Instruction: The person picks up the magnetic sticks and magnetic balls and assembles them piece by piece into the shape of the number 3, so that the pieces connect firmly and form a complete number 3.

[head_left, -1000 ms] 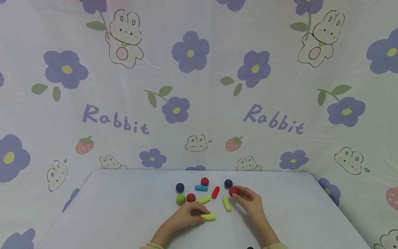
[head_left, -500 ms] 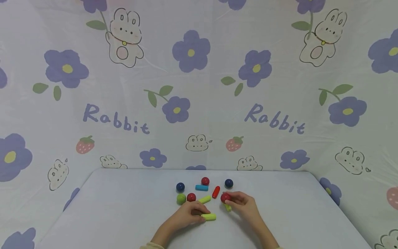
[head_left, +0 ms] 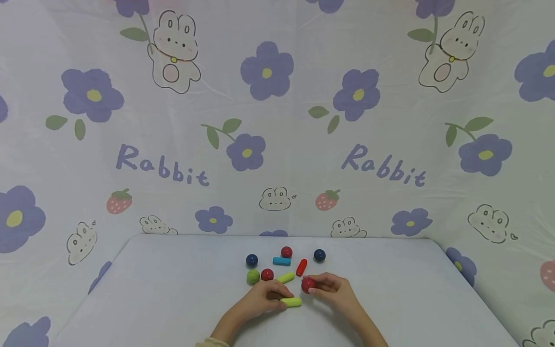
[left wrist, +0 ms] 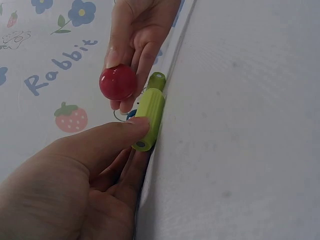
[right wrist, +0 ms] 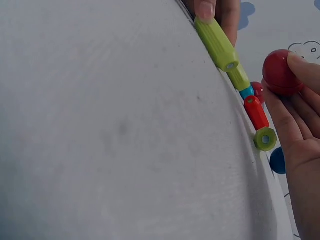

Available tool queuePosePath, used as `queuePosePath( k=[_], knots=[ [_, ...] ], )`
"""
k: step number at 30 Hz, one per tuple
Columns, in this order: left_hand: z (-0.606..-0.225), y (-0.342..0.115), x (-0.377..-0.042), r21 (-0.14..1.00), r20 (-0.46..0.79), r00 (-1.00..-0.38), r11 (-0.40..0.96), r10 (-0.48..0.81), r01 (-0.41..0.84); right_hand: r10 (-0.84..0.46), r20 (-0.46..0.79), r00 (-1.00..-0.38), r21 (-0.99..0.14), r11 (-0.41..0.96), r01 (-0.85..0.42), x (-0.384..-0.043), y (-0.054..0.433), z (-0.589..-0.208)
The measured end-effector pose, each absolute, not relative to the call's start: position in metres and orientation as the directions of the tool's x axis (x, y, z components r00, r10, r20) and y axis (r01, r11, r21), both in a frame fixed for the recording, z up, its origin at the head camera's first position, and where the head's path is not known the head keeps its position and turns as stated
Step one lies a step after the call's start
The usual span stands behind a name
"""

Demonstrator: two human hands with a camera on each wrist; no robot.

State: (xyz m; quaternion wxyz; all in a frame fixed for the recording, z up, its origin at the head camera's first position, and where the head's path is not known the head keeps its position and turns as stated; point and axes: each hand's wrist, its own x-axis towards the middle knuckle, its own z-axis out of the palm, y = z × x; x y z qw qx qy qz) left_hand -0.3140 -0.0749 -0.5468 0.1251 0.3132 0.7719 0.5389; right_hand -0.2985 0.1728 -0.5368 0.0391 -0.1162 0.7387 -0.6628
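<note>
My left hand [head_left: 260, 301] pinches a short, ribbed yellow-green stick [head_left: 293, 302] between thumb and fingers, low at the table. A small round recess shows in the stick's end in the right wrist view. To the right, my right hand [head_left: 340, 291] holds a glossy red ball [head_left: 308, 285] by thumb and fingertips, a little above the table. In the left wrist view the ball [left wrist: 118, 82] is beyond the stick's far end, apart from it. Another yellow-green stick [right wrist: 265, 139] lies end-on below the right hand, mostly hidden by that hand in the head view.
Behind the hands lie a yellow-green stick [head_left: 285, 278], a red stick [head_left: 301, 267] and a blue stick [head_left: 282, 261]. Around them are red balls [head_left: 286, 252], a green ball [head_left: 253, 276] and dark blue balls [head_left: 319, 255]. A patterned cloth [head_left: 295, 144] hangs behind the white table [head_left: 151, 289].
My right hand has carried the red ball left and toward me, from near the dark blue ball to close by the stick. The left hand keeps its hold in place.
</note>
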Motion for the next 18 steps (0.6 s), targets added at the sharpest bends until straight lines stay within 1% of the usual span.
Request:
queuePosePath(
  k=[7, 11, 18],
  knots=[
    [-0.5473, -0.0749, -0.3148, 0.909, 0.152, -0.769, 0.217, 0.621, 0.355, -0.293, 0.052, -0.955, -0.991, 0.106, -0.087, -0.2971, 0.1737, -0.5392],
    [-0.5477, -0.0748, -0.3150, 0.911, 0.148, -0.771, 0.217, 0.620, 0.349, -0.311, 0.020, -0.950, -0.990, 0.129, -0.064, -0.2959, 0.1745, -0.5416],
    [-0.5390, -0.0747, -0.3081, 0.909, 0.166, -0.770, 0.207, 0.616, 0.361, -0.332, 0.031, -0.943, -0.988, 0.132, -0.079, -0.2931, 0.1740, -0.5421]
  ],
)
